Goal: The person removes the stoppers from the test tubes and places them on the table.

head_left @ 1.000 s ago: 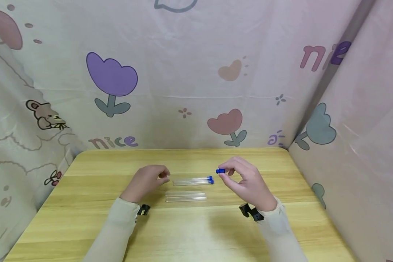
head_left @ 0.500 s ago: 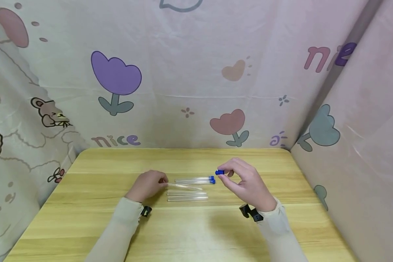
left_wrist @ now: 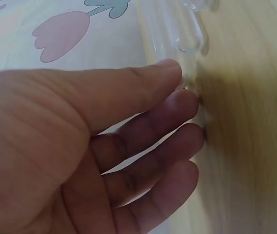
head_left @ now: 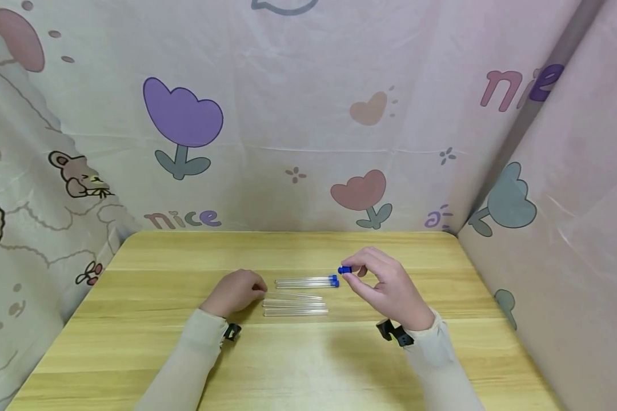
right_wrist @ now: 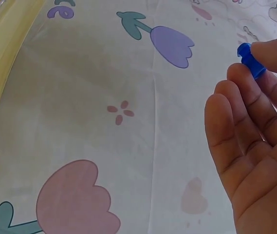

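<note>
Fingers of the right hand [head_left: 393, 289] pinch a blue cap [head_left: 345, 269]; the left hand [head_left: 233, 293] pinches a clear tube [head_left: 298, 296] left-end, above the wooden table [head_left: 288, 365]; patterned cloth [head_left: 267, 85] hangs far, left and right.

Head view looks forward and down across the table [head_left: 288, 365]; wrist views peer close past left hand [left_wrist: 70, 136] and right hand [right_wrist: 265, 161], sharing the curtain [head_left: 267, 114].

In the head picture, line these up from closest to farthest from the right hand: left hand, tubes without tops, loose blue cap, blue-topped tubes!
From the right hand:
1. Loose blue cap, pinched in it.
2. Blue-topped tubes, just left of it.
3. Tubes without tops, left, lower in view.
4. Left hand, at the tubes' left ends.
</note>
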`<state>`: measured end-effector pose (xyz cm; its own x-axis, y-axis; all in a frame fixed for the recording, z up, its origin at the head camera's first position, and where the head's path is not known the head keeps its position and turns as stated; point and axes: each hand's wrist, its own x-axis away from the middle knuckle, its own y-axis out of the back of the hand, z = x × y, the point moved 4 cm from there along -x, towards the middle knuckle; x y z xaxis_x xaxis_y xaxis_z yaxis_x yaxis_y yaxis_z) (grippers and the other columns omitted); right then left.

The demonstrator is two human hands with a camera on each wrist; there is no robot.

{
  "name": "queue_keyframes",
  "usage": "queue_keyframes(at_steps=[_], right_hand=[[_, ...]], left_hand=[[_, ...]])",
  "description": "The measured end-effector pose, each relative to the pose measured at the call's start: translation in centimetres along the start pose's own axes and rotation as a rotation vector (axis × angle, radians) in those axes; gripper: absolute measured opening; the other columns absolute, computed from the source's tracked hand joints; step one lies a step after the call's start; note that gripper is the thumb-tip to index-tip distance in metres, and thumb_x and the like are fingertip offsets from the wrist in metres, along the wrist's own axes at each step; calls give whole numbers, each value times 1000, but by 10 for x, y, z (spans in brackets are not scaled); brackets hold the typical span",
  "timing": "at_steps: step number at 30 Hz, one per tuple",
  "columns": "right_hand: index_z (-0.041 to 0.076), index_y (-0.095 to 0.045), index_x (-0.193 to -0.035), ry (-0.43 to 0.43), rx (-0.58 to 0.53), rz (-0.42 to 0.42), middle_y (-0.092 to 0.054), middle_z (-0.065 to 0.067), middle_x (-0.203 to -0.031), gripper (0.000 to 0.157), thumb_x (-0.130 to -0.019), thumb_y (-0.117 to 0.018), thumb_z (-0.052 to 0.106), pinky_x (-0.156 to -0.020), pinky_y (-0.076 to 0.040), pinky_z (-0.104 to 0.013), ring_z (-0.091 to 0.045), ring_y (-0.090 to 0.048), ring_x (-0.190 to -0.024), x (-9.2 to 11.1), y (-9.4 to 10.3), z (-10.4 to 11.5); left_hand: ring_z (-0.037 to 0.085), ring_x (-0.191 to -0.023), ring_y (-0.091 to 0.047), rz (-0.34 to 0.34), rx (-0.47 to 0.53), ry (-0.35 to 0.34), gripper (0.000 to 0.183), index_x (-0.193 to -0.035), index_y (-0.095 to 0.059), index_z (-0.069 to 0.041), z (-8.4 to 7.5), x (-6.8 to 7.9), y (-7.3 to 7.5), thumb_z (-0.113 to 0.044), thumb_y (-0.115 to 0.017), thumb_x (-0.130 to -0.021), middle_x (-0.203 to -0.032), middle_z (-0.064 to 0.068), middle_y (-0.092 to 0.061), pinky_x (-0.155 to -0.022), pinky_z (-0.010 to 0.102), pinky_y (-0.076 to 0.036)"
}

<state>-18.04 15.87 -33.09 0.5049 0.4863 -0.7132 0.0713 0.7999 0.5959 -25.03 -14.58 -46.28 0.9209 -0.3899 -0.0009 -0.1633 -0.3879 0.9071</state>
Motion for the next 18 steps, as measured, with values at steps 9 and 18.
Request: queue_keyframes(at_steps=[9,18], right_hand=[[6,-70,-113,-43,0,-28,-68,1,-94,30,-87,-73,-7,-73,-53,-22,-12,-60,-82,4,4,-5],[11,-74,-116,-192,-14,-32,-64,7,-91,26,-97,-65,-5,-63,-46,-23,-8,-56,-80,20,6,-35]], left_hand=[[23,-99,-71,13,-1,5,12,-102,-81,-13,2,1,3,-16,-70,-97,-102,-1,-76,-93,48,-57],[12,-78,-59,-113,47,-12,16,-109,-78,-12,-17,11,38,-22,-68,-100,-98,-4,-73,-81,39,-56]])
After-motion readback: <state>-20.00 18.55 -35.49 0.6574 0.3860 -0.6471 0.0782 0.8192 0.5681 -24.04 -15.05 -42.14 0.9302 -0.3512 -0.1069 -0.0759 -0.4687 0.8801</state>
